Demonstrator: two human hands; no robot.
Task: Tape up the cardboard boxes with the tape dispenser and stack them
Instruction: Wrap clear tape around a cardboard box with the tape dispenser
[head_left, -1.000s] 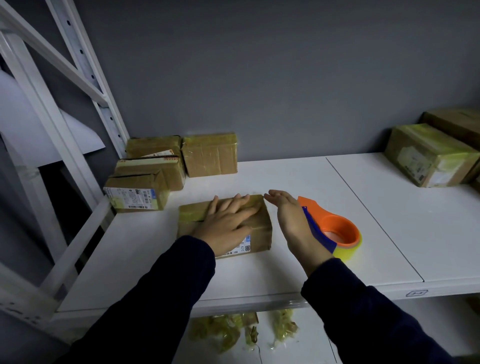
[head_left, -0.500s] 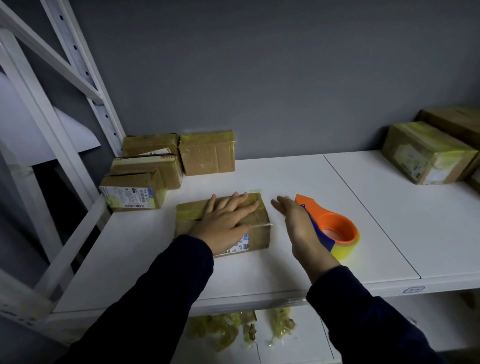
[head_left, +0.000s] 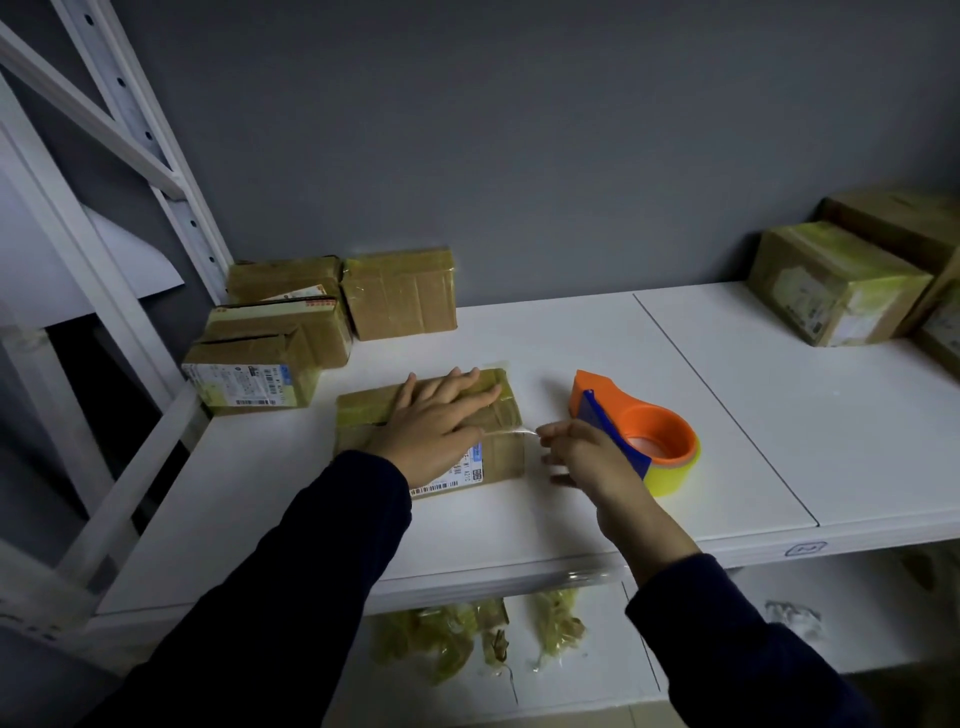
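Observation:
A small cardboard box (head_left: 506, 457) with a printed label lies flat on the white shelf (head_left: 571, 343). My left hand (head_left: 436, 426) rests palm down on its top, fingers spread. My right hand (head_left: 587, 462) is just right of the box, thumb and fingers pinched on a clear tape strip (head_left: 522, 431) that runs from the box's right edge. The orange and blue tape dispenser (head_left: 654, 431) with its yellow roll sits on the shelf behind my right hand, not held.
Three taped boxes (head_left: 270, 353) are stacked at the back left, with another box (head_left: 400, 296) upright against the wall. More boxes (head_left: 831, 280) sit at the far right. Crumpled tape scraps (head_left: 452, 639) lie on the lower shelf. A white rack upright (head_left: 156, 145) stands at left.
My right hand has drawn back from the box's far corner to its right side and closed its fingers on a tape strip. My left hand stays flat on the box.

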